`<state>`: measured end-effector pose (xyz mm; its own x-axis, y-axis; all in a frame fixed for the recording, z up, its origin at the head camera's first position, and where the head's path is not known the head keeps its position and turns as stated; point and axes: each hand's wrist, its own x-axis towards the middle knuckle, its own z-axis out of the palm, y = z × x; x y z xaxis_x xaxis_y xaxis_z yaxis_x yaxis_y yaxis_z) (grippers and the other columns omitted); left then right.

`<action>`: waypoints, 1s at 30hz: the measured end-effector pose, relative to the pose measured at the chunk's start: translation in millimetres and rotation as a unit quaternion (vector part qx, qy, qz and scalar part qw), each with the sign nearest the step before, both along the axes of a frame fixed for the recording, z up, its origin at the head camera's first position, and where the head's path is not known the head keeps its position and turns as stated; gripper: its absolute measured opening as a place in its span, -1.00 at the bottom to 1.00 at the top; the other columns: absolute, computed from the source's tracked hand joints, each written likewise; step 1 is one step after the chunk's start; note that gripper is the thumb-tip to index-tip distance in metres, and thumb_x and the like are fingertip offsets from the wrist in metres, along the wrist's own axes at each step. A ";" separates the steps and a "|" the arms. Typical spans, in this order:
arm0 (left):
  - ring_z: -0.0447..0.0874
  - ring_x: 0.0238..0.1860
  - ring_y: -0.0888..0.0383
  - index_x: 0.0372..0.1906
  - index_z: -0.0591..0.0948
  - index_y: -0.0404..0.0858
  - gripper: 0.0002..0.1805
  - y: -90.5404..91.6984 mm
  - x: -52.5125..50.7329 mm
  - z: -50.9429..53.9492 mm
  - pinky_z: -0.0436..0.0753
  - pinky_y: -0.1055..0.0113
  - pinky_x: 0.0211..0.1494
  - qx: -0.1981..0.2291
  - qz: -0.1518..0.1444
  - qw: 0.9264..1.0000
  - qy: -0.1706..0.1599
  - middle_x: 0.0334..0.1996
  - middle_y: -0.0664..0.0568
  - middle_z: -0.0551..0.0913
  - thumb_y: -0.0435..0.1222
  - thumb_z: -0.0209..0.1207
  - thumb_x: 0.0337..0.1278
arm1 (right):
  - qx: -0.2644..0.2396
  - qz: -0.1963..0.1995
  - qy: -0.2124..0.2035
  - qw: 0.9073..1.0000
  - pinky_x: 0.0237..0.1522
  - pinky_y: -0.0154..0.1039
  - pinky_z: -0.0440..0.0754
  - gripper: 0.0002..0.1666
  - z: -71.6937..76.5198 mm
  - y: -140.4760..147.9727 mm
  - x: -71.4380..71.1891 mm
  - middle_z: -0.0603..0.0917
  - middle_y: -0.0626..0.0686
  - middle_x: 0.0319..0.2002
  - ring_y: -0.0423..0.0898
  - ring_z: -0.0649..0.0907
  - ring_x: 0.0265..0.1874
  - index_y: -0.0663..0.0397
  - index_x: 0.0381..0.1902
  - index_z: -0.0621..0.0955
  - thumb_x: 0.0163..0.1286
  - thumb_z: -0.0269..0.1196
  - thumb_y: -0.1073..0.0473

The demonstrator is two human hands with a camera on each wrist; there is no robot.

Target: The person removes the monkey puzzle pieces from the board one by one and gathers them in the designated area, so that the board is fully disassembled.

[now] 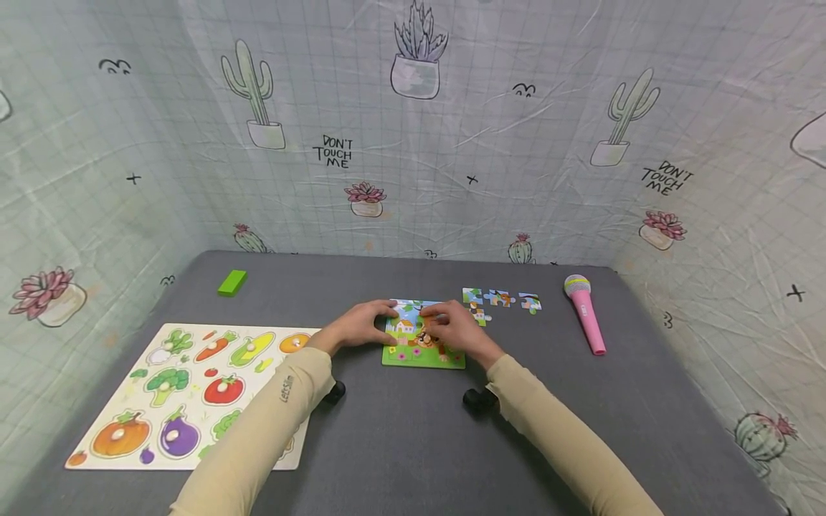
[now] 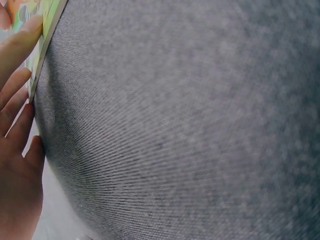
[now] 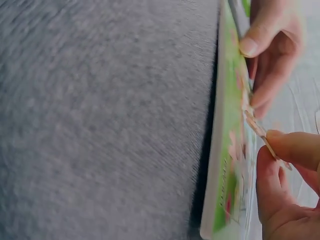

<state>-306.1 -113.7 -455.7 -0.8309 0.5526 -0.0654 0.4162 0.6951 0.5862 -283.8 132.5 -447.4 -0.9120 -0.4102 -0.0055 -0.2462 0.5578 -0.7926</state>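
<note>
A small puzzle board point(image 1: 413, 355) with a green lower part and a house picture lies at mid-table. My left hand point(image 1: 360, 324) rests on its left edge, thumb and fingers spread over the border; the left wrist view shows the same hand point(image 2: 19, 150) at the board's edge point(image 2: 49, 30). Between thumb and finger my right hand point(image 3: 292, 185) pinches a thin puzzle piece point(image 3: 262, 136), tilted just above the board point(image 3: 225, 150). From the head view, that right hand point(image 1: 457, 330) covers the board's upper right part.
Several loose puzzle pieces point(image 1: 500, 298) lie behind and right of the board. A pink toy microphone point(image 1: 589, 319) is farther right. On the left are a vegetable puzzle board point(image 1: 193, 362) and, behind it, a green block point(image 1: 232, 282). A patterned cloth hangs around the table.
</note>
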 end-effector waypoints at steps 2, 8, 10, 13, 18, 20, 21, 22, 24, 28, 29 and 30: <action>0.15 0.47 -0.09 0.24 0.56 -0.26 -0.37 -0.5 0.3 -0.8 0.21 -0.02 0.47 0.001 -0.001 1.000 0.002 0.44 -0.08 0.28 -0.08 0.39 0.08 | -0.018 -0.018 -0.027 0.999 -0.05 -0.09 0.64 -0.61 0.1 4.1 0.5 0.54 0.14 0.14 0.10 0.60 0.07 0.09 0.19 0.61 0.42 0.22 0.27; 0.16 0.45 -0.10 0.24 0.56 -0.27 -0.37 -3.2 1.2 -3.4 0.23 -0.03 0.45 0.004 -0.001 1.000 0.017 0.43 -0.10 0.29 -0.07 0.38 0.09 | -0.058 -0.044 -0.065 0.995 0.05 -0.06 0.59 -0.58 0.3 23.6 2.6 0.54 0.17 0.22 0.15 0.54 0.16 0.12 0.23 0.57 0.44 0.19 0.26; 0.18 0.45 -0.09 0.23 0.56 -0.28 -0.38 -4.1 1.3 -3.5 0.23 -0.02 0.45 0.004 -0.001 1.000 0.023 0.42 -0.09 0.31 -0.08 0.38 0.09 | -0.069 -0.050 -0.075 0.993 0.11 -0.03 0.56 -0.56 1.7 31.8 4.3 0.50 0.19 0.25 0.19 0.50 0.22 0.13 0.26 0.54 0.45 0.19 0.26; 0.19 0.45 -0.09 0.22 0.57 -0.29 -0.39 -4.5 1.4 -2.6 0.24 -0.01 0.45 0.006 -0.002 1.000 0.027 0.41 -0.08 0.33 -0.09 0.38 0.09 | -0.081 -0.068 -0.083 0.991 0.16 0.03 0.52 -0.53 4.1 45.6 5.6 0.47 0.19 0.29 0.19 0.48 0.23 0.12 0.28 0.53 0.43 0.21 0.22; 0.21 0.44 -0.08 0.21 0.58 -0.29 -0.40 -3.9 0.2 -2.1 0.24 0.00 0.45 0.009 -0.004 1.000 0.030 0.41 -0.07 0.35 -0.09 0.39 0.08 | -0.091 -0.104 -0.073 0.988 0.14 0.07 0.51 -0.51 5.4 71.9 5.1 0.47 0.21 0.27 0.18 0.53 0.16 0.13 0.27 0.53 0.40 0.25 0.24; 0.21 0.44 -0.08 0.21 0.58 -0.28 -0.40 -4.1 -0.2 -2.6 0.24 0.01 0.45 0.010 -0.004 0.999 0.030 0.41 -0.06 0.35 -0.09 0.39 0.08 | -0.092 -0.118 -0.065 0.987 0.14 0.07 0.52 -0.51 5.0 82.7 5.3 0.48 0.24 0.25 0.19 0.53 0.15 0.16 0.27 0.53 0.40 0.25 0.24; 0.21 0.44 -0.07 0.21 0.58 -0.28 -0.40 -4.4 -0.2 -2.9 0.24 0.01 0.45 0.009 -0.003 0.999 0.030 0.41 -0.06 0.35 -0.09 0.38 0.09 | -0.093 -0.124 -0.061 0.986 0.14 0.07 0.52 -0.52 4.4 88.0 5.1 0.48 0.25 0.25 0.20 0.53 0.16 0.18 0.26 0.53 0.40 0.25 0.24; 0.21 0.44 -0.08 0.21 0.58 -0.28 -0.40 -4.8 -0.1 -3.2 0.24 0.01 0.45 0.010 -0.004 0.999 0.031 0.41 -0.06 0.35 -0.09 0.38 0.10 | -0.093 -0.130 -0.058 0.985 0.13 0.06 0.52 -0.52 3.5 93.2 4.9 0.48 0.26 0.24 0.20 0.52 0.16 0.20 0.26 0.53 0.40 0.25 0.24; 0.20 0.45 -0.08 0.21 0.58 -0.28 -0.42 -6.0 0.4 -3.4 0.24 0.00 0.45 0.013 -0.005 0.999 0.031 0.41 -0.06 0.34 -0.09 0.37 0.11 | -0.090 -0.143 -0.054 0.984 0.12 0.05 0.51 -0.52 1.8 103.0 4.7 0.48 0.27 0.23 0.21 0.51 0.17 0.22 0.25 0.52 0.40 0.25 0.23; 0.20 0.45 -0.09 0.20 0.59 -0.28 -0.44 -9.2 1.6 -3.5 0.23 -0.02 0.45 0.023 -0.011 0.999 0.031 0.41 -0.06 0.35 -0.10 0.34 0.15 | -0.076 -0.154 -0.056 0.984 0.10 0.01 0.49 -0.51 -0.7 119.9 3.5 0.46 0.28 0.25 0.20 0.48 0.19 0.24 0.25 0.52 0.41 0.25 0.20; 0.20 0.44 -0.09 0.20 0.59 -0.29 -0.44 -9.9 1.8 -3.5 0.22 -0.03 0.45 0.026 -0.013 0.999 0.032 0.41 -0.06 0.35 -0.10 0.34 0.15 | -0.073 -0.155 -0.058 0.983 0.10 0.01 0.49 -0.51 -0.9 123.3 3.0 0.46 0.29 0.25 0.20 0.48 0.18 0.24 0.25 0.52 0.41 0.25 0.20; 0.21 0.44 -0.09 0.20 0.59 -0.28 -0.45 -10.4 1.9 -3.6 0.23 -0.03 0.45 0.029 -0.016 0.999 0.035 0.40 -0.06 0.36 -0.09 0.34 0.16 | -0.071 -0.158 -0.061 0.983 0.10 0.00 0.48 -0.52 -0.9 126.3 2.3 0.46 0.28 0.25 0.20 0.48 0.18 0.24 0.25 0.53 0.41 0.25 0.20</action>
<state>-304.2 -124.1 -459.3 -0.8144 0.5798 0.0249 0.4787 0.6470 0.5935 -281.5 258.8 -448.3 -0.9901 -0.1113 -0.0855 0.0230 0.4726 -0.8810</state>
